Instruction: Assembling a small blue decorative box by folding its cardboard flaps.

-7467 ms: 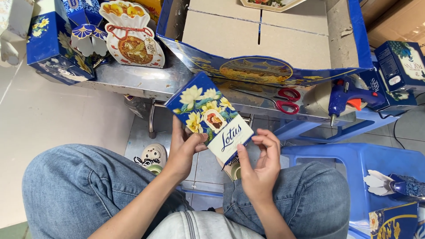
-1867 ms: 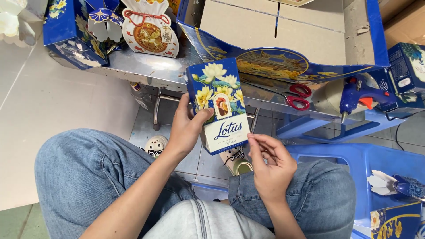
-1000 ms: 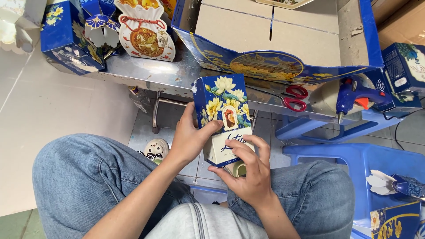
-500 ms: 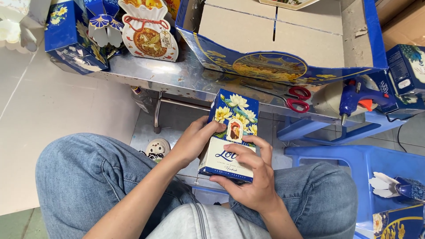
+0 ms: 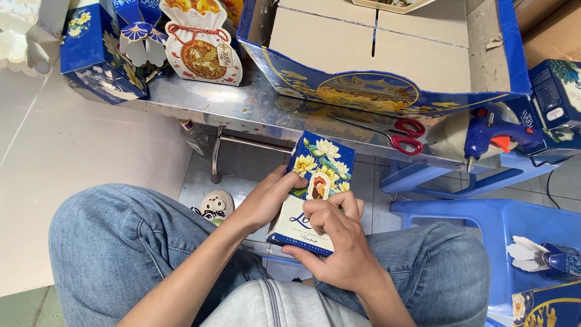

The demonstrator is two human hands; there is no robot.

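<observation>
Box [image 5: 319,181] now flatter, top away

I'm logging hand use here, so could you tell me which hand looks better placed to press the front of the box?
Probably the right hand: its fingers lie across the box front, while the left hand grips its edge.

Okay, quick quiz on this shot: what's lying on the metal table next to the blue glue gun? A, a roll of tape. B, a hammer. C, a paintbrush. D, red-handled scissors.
D: the red-handled scissors lie on the metal table, just left of the blue glue gun; no tape, hammer or brush shows there.
</observation>
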